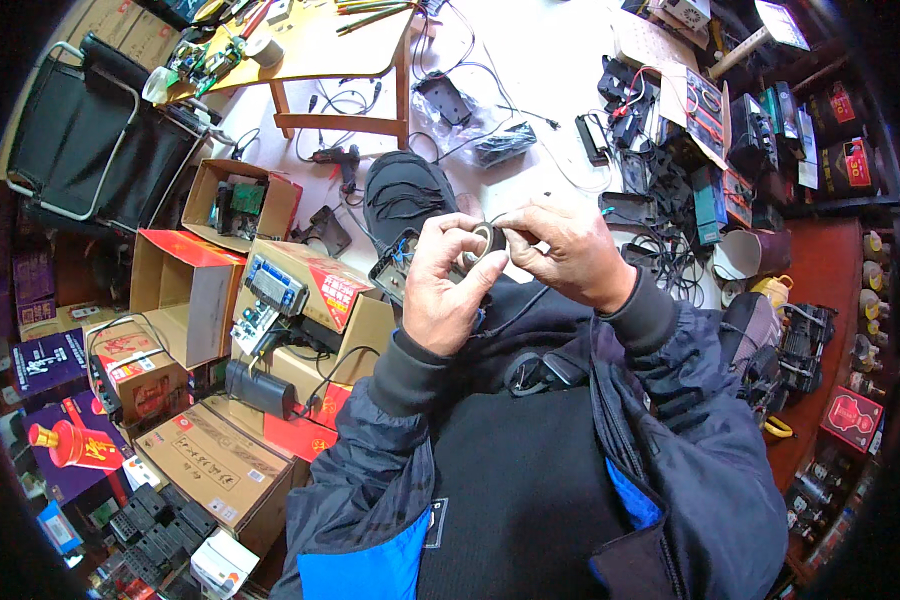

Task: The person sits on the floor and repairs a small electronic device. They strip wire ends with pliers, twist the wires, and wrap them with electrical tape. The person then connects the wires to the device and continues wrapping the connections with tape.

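Black tape, wound on a small roll [484, 240], is sitting between the two hands at the middle of the view, held up in front of the person's chest and above a dark shoe [402, 192] on the pale floor [530, 70]. The left hand [445, 285] is wrapping its fingers around the roll of tape from below and from the left, its grip closing on the roll's rim. The right hand [565, 250] is coming in from the right, its thumb and forefinger pinching at the roll's edge; whether they are pinching a loose end of tape is too small to tell. A thin black cable [518, 308] is running down from under the hands across the dark jacket [670, 400].

Just behind the left hand, a small black electronic box [395, 265] with blue wires is lying beside the shoe. To the left, open cardboard boxes are crowding the floor: one [315, 300] is carrying a blue circuit board [270, 285], and another [240, 200] farther back is holding green and black parts. A red bottle-shaped container [68, 442] is lying on a purple box at the lower left. A wooden tabletop [340, 45] is standing at the top, with tools and wires on it, and a black folding chair [100, 130] is standing beside it. Black adapters and cables [660, 170] are spreading over the floor to the right.
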